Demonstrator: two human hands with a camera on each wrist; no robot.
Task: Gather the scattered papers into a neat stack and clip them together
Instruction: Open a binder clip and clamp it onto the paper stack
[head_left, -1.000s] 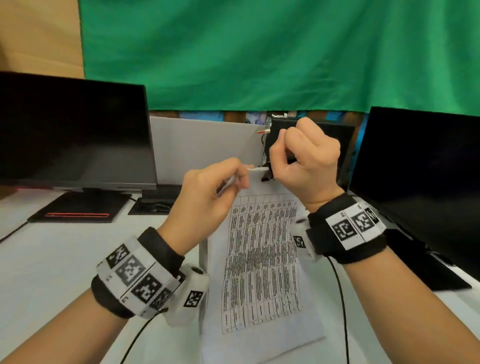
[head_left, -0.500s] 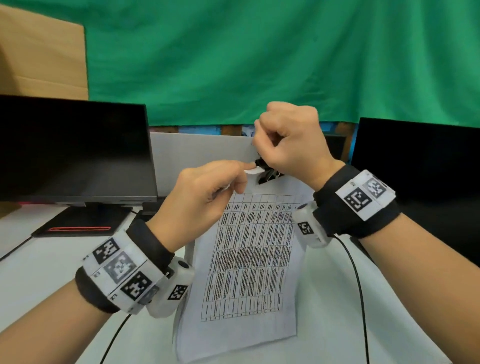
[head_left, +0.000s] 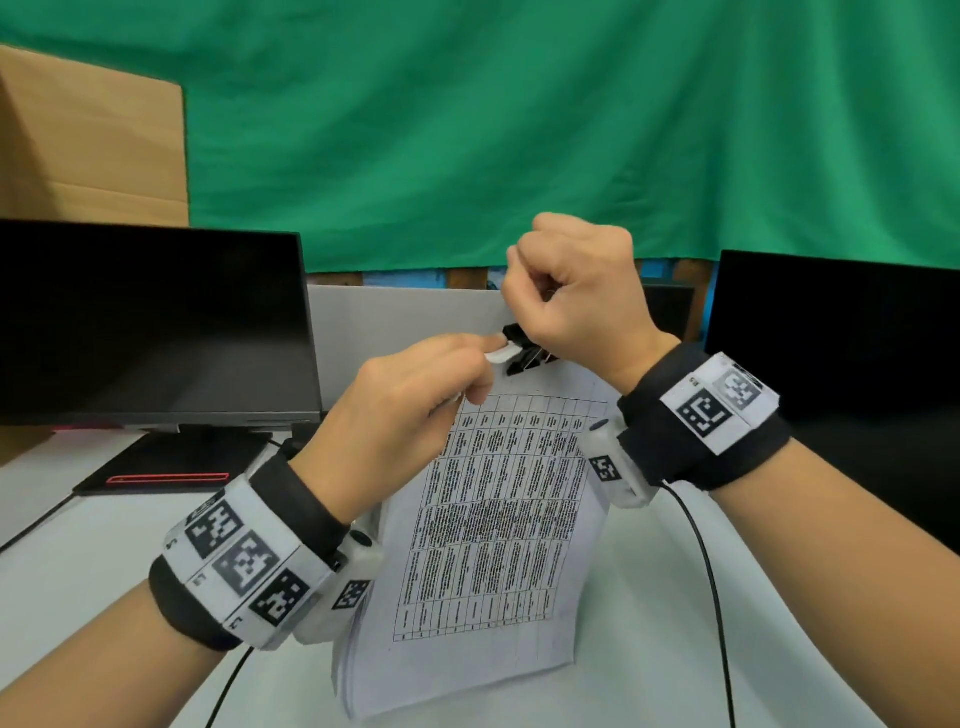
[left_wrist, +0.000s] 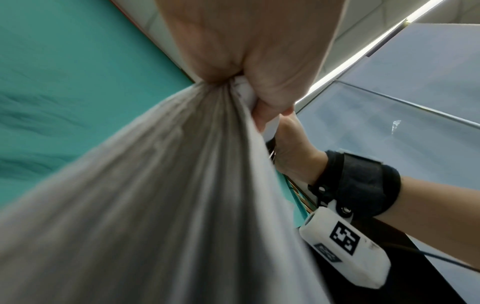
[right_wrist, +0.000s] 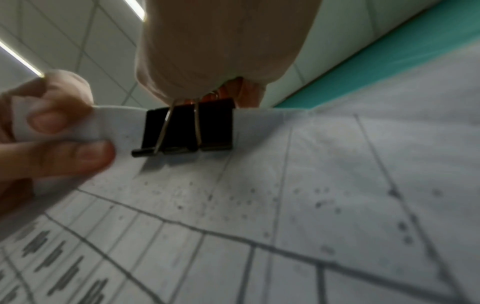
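Note:
A stack of white papers (head_left: 493, 525) printed with a table stands upright on the desk, its bottom edge on the surface. My left hand (head_left: 410, 410) pinches its top left corner between thumb and fingers. A black binder clip (head_left: 522, 351) sits on the top edge of the papers (right_wrist: 285, 205). My right hand (head_left: 566, 301), curled above it, grips the clip's wire handles. In the right wrist view the clip (right_wrist: 189, 127) straddles the top edge, with one silver handle folded down over its black face. The left wrist view shows the back of the sheets (left_wrist: 155, 195) bunched in my fingers.
A dark monitor (head_left: 150, 327) stands at the left with a black base (head_left: 156, 467) bearing a red stripe. Another dark screen (head_left: 841, 374) is at the right. A grey partition (head_left: 405, 322) and a green curtain (head_left: 519, 130) are behind. Wrist cables trail over the white desk (head_left: 78, 561).
Both hands have lifted the top of the stack higher. My right hand has turned over above the clip, which now sits on the top edge.

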